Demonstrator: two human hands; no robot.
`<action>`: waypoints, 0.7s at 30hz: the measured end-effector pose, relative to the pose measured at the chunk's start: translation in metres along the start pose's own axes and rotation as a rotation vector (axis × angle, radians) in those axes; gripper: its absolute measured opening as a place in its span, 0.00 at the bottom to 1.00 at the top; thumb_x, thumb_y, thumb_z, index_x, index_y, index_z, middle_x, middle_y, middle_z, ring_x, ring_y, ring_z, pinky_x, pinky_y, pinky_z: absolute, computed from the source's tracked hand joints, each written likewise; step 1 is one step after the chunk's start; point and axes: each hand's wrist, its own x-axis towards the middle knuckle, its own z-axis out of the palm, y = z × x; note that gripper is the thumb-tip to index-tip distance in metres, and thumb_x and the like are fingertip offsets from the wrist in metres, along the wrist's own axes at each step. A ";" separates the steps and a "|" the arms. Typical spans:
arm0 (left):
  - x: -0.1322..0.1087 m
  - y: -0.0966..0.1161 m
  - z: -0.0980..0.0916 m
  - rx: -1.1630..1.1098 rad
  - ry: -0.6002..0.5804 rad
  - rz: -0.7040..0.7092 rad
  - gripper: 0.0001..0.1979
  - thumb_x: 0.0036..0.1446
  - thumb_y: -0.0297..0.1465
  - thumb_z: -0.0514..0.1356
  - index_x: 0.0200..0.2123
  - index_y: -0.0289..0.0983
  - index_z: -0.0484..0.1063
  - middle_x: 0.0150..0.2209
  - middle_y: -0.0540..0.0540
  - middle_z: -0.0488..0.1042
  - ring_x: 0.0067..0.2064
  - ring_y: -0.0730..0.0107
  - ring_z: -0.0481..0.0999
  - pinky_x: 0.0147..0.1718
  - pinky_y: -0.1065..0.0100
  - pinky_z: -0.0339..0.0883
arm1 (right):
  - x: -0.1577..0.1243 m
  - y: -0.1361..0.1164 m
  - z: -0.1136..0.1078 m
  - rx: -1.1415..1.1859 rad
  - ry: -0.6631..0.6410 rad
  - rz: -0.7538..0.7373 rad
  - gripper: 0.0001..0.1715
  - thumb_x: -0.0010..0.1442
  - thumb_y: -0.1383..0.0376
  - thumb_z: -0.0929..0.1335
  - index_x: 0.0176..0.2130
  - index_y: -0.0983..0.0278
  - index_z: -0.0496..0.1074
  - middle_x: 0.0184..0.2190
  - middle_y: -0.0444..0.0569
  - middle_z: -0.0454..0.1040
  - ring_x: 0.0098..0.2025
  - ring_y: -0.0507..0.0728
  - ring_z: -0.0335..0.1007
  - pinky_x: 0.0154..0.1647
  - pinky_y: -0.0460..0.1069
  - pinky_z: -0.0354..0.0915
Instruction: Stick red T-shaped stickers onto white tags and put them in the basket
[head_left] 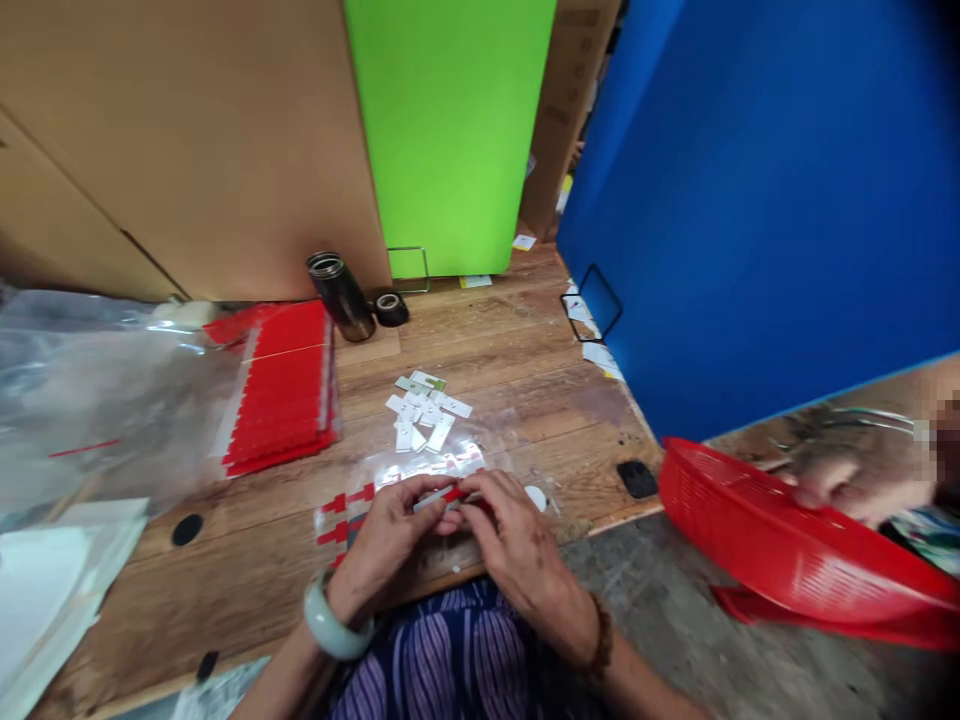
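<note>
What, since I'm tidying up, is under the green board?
A white-and-yellow card pokes out at the bottom edge of the green board; anything else beneath is hidden.

Loose pile of small white rectangular cards (427, 408), on wood-plank tabletop (517, 340). Left of pile: stack of flat red toothed-edge sheets (289, 375); far left of pile, crumpled clear plastic sheeting (97, 385). Behind-left of pile: dark cylindrical flask (343, 303), round black lid (391, 309) just beside. Behind pile: bright-green upright panel (454, 140). Right of pile: large blue panel (765, 200); right-front, red perforated plastic basket (780, 540). Before pile: left hand (394, 525), right hand (514, 535), small red-and-white piece (453, 493) between.
</note>
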 end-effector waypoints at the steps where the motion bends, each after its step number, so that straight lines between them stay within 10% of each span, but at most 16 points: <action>1: 0.000 0.002 0.001 0.014 0.007 0.012 0.20 0.46 0.32 0.66 0.44 0.32 0.70 0.30 0.45 0.79 0.30 0.73 0.77 0.34 0.73 0.69 | -0.005 -0.003 -0.003 -0.067 0.027 -0.005 0.12 0.62 0.70 0.61 0.45 0.59 0.67 0.44 0.49 0.70 0.48 0.57 0.65 0.48 0.52 0.63; 5: -0.003 0.012 0.015 0.015 -0.066 -0.001 0.23 0.47 0.34 0.66 0.45 0.31 0.69 0.30 0.42 0.80 0.32 0.68 0.79 0.37 0.69 0.70 | -0.028 -0.002 -0.021 -0.320 0.112 -0.050 0.21 0.62 0.68 0.61 0.55 0.59 0.62 0.61 0.55 0.54 0.61 0.63 0.51 0.55 0.59 0.59; 11: -0.009 0.014 0.041 0.109 -0.182 0.004 0.19 0.49 0.35 0.63 0.44 0.32 0.71 0.29 0.42 0.80 0.30 0.69 0.79 0.35 0.69 0.70 | -0.044 0.010 -0.052 -0.420 0.181 -0.189 0.17 0.62 0.69 0.62 0.50 0.55 0.66 0.57 0.52 0.59 0.59 0.63 0.55 0.53 0.61 0.60; 16: -0.013 0.008 0.040 0.152 -0.100 0.027 0.17 0.49 0.33 0.64 0.43 0.32 0.72 0.28 0.42 0.80 0.29 0.69 0.78 0.34 0.70 0.70 | -0.039 0.002 -0.093 -0.601 0.558 -0.133 0.26 0.60 0.63 0.64 0.57 0.56 0.56 0.61 0.56 0.52 0.63 0.68 0.46 0.58 0.65 0.52; 21: -0.017 0.015 0.016 0.013 -0.008 0.025 0.22 0.48 0.32 0.65 0.47 0.30 0.70 0.31 0.39 0.80 0.32 0.68 0.79 0.37 0.72 0.71 | -0.039 0.041 -0.131 -0.897 0.353 -0.062 0.30 0.61 0.50 0.60 0.56 0.63 0.59 0.51 0.60 0.67 0.55 0.69 0.60 0.53 0.66 0.54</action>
